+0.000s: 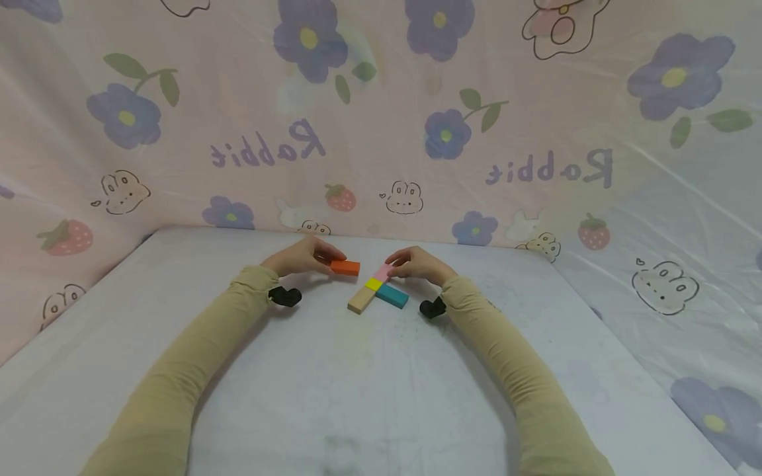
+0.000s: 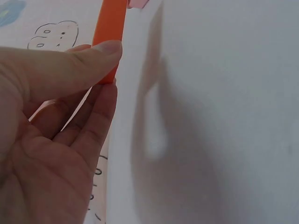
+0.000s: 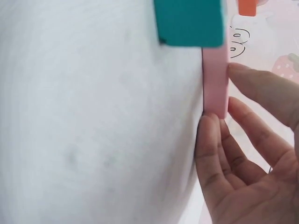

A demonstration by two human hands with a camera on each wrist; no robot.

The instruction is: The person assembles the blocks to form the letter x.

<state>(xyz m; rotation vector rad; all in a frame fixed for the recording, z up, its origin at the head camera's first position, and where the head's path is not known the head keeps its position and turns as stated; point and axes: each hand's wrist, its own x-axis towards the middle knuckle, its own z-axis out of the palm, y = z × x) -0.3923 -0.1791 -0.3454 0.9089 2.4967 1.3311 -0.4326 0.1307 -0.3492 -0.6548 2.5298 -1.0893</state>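
My left hand pinches an orange block near one end. In the left wrist view the thumb lies on the orange block, fingers behind it, and its shadow falls apart from it on the white surface. With thumb and fingertips my right hand holds the near end of a pink block. That pink block lies against a small yellow block. A plain wooden block and a teal block also meet the yellow one. The side facing the orange block has a gap.
A white-covered table extends around the blocks. Behind it hangs a patterned curtain with flowers and rabbits. Black wrist devices sit under both wrists, close to the tabletop.
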